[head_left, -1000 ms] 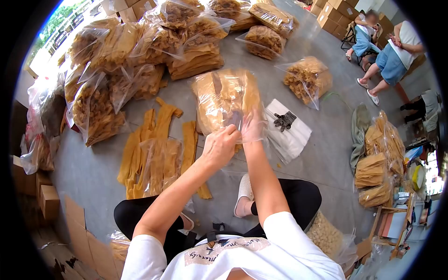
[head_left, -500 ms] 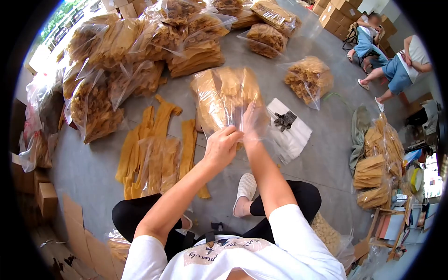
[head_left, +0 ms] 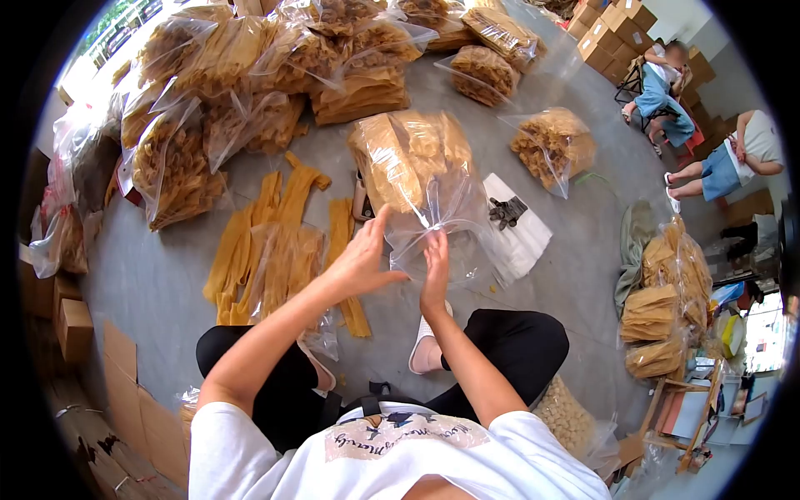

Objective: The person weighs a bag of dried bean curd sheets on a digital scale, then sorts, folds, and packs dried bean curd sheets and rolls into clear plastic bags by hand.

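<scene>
A clear plastic bag (head_left: 417,167) full of flat tan-brown strips lies on the floor in front of me, its gathered neck toward me. Left of the neck, my left hand (head_left: 364,260) is open, fingers spread and thumb stretched toward the bag's edge. My right hand (head_left: 435,271) is upright just below the gathered neck, fingers straight and touching the plastic, open. Loose tan strips (head_left: 292,200) lie to the left, partly under another clear bag. Right of the full bag are white plastic sheets (head_left: 525,242) with a dark glove (head_left: 507,212) on top.
Filled bags (head_left: 250,75) are piled at the upper left. A single filled bag (head_left: 553,150) sits right of centre. More bundles (head_left: 667,292) and a wooden rack (head_left: 679,417) stand at the right. Two people are at the upper right, near cardboard boxes (head_left: 617,37).
My left hand has let go of the bag's neck, opened and moved left. My right hand has come down to the gathered neck. The standing person has shifted downward in view.
</scene>
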`<state>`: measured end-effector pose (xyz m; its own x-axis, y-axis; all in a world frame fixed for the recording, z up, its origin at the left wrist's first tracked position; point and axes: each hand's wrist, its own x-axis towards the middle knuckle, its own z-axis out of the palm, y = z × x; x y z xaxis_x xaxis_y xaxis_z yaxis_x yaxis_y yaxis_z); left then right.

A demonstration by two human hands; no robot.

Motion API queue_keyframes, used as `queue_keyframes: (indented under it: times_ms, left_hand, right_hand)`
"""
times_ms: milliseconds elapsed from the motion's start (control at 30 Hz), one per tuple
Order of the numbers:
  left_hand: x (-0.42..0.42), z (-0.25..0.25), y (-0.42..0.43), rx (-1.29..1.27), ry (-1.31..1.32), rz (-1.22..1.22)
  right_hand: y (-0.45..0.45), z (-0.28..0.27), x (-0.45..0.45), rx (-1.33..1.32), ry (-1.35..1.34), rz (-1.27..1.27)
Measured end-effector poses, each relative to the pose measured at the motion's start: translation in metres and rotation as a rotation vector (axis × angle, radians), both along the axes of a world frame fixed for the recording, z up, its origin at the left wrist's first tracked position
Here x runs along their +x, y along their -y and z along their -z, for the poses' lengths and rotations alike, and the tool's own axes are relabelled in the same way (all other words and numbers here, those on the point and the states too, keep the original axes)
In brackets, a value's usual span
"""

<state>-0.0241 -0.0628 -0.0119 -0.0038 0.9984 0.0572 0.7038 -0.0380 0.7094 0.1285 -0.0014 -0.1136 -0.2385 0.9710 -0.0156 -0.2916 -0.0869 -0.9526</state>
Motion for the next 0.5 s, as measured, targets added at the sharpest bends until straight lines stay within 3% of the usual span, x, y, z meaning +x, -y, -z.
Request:
queue_keyframes:
  times_ms: [33,100,133,167,233,300,367,400,500]
  left_hand:
    - [-0.013,-0.002,0.008,-0.068,0.004,0.027]
    - [-0.035,0.009,0.023,-0.007,-0.092,0.041]
    - [-0.039,-0.001,0.029,-0.104,-0.049,-0.004]
    - [-0.043,-0.010,0.035,-0.199,-0.006,-0.052]
    - [-0.054,0.016,0.044,-0.197,0.003,-0.106]
    - [-0.065,0.022,0.047,-0.165,0.009,-0.148]
    - [-0.066,0.025,0.061,-0.317,0.217,-0.184]
    - [-0.069,0.037,0.066,-0.300,0.240,-0.218]
    - [-0.072,0.033,0.073,-0.303,0.283,-0.269]
  right_hand:
    - [0.010,-0.017,-0.004,0.003,0.001,0.001]
    - [0.030,-0.042,-0.015,0.299,0.134,-0.123]
    - [0.031,-0.040,-0.027,0.386,0.302,-0.056]
    - [0.023,-0.038,-0.035,0.389,0.299,-0.061]
    - [0.001,-0.028,-0.054,0.264,0.497,-0.044]
    - [-0.054,-0.011,-0.050,-0.043,0.572,-0.312]
    - [-0.091,0.016,-0.046,-0.224,0.481,-0.144]
    - [-0.106,0.037,-0.044,-0.184,0.301,-0.025]
    - [-0.150,0.032,-0.014,-0.167,0.238,-0.043]
